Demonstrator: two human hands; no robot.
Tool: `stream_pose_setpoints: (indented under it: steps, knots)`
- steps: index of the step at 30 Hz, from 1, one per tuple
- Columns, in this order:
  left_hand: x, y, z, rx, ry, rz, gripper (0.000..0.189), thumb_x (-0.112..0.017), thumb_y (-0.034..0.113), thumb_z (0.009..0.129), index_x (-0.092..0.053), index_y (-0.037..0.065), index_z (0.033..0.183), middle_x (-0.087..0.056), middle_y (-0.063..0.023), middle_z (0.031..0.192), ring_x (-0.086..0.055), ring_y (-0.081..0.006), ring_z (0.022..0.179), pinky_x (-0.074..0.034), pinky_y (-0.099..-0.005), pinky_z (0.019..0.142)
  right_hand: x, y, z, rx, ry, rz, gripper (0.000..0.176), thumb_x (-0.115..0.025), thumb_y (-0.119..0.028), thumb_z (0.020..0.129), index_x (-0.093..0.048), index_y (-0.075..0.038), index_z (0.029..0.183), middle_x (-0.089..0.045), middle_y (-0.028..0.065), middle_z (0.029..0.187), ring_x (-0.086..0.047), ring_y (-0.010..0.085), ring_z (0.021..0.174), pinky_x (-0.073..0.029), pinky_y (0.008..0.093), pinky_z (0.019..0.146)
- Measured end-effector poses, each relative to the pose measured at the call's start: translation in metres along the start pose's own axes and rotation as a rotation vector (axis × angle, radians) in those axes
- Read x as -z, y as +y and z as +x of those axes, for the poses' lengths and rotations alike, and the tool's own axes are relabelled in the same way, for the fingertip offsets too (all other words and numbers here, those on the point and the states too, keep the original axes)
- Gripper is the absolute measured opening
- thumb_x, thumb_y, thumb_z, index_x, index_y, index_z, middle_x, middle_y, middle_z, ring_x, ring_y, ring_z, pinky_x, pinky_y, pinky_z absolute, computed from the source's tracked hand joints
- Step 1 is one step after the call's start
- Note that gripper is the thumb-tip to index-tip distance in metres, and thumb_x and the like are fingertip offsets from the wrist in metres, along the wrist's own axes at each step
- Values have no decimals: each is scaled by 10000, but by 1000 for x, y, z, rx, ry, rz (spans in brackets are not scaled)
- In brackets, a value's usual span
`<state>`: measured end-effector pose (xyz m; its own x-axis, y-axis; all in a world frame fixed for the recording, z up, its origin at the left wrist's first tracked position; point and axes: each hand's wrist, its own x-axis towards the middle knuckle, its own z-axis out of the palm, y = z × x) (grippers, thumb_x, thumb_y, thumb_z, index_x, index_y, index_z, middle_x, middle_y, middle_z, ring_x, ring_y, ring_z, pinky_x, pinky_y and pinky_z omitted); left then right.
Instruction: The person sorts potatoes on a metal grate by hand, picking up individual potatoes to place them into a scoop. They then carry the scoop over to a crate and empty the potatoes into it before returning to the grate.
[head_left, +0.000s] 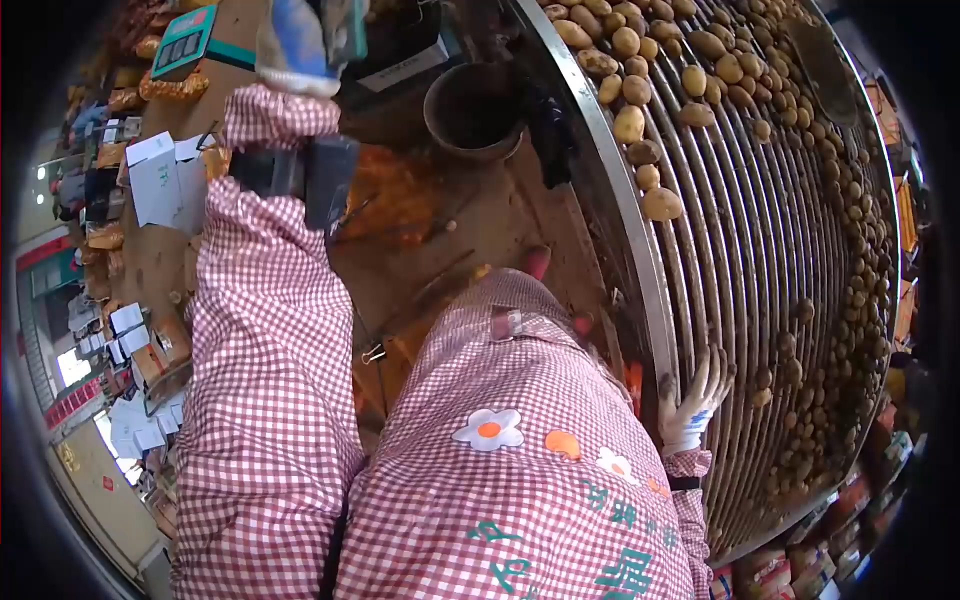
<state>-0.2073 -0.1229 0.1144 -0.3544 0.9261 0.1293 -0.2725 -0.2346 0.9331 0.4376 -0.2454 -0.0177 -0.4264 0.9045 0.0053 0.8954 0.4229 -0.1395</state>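
My left hand point(295, 48), in a blue and white glove, is stretched out at the top left, beside a teal-edged object point(352, 30). Its fingers are blurred and partly cut off by the frame's top edge, so their pose is unclear. A dark boxy object point(330, 182) shows at my left forearm. My right hand point(695, 402), in a dirty white glove, lies at the near edge of the metal roller conveyor point(735, 260), fingers spread on the rollers. No potato shows in it. Loose potatoes point(661, 204) lie further up the rollers, and many more line the far side.
A dark round bucket point(475, 112) stands left of the conveyor's metal rail point(612, 165). At the upper left are a green scale point(184, 42), a filled orange net bag point(174, 86) and white boxes point(155, 180). Filled sacks point(770, 572) lie at the lower right.
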Motion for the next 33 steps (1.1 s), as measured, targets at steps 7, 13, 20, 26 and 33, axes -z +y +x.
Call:
stream_pose_setpoints:
  steps: [7,13,20,26,33]
  knots:
    - [-89,-41,11,314,-347,-409,270,-554,229,1032,-640,26,1188,-740,-172,1024,-736,-212,758,-609,-272,569,-2,0,-2,-78,-18,10,794,-693,-382,844,-427,-15,1496,-472,202,1497,-402,397,1419,-152,638,1224]
    - [-186,-110,-66,574,-52,-368,254,-557,237,1041,-627,28,1168,-715,-110,968,-655,-156,733,-472,-250,491,11,-10,1,-175,-11,29,797,-701,-490,843,-491,-25,1454,-488,187,1486,-416,402,1402,-137,614,1240]
    - [-264,-178,-161,827,-63,-130,204,-587,252,1026,-648,74,1106,-679,-24,798,-605,-126,583,-484,-233,507,8,-1,-3,-188,-7,103,778,-546,-592,937,-489,-20,1461,-445,218,1531,-428,381,1418,-97,605,1249]
    - [-344,-202,-217,845,-220,-95,333,-617,159,999,-570,114,1326,-675,-18,1040,-648,-117,832,-550,-224,721,11,6,-32,-308,221,254,544,-615,-413,930,-595,-30,1316,-491,213,1465,-452,399,1363,-218,603,1206]
    - [-354,-220,-244,757,-427,76,578,-636,170,954,-415,89,1482,-566,-120,1349,-618,-229,1089,-553,-320,859,36,59,-150,-670,122,199,560,-602,-400,954,-526,-60,1393,-405,242,1536,-402,422,1406,-193,606,1209]
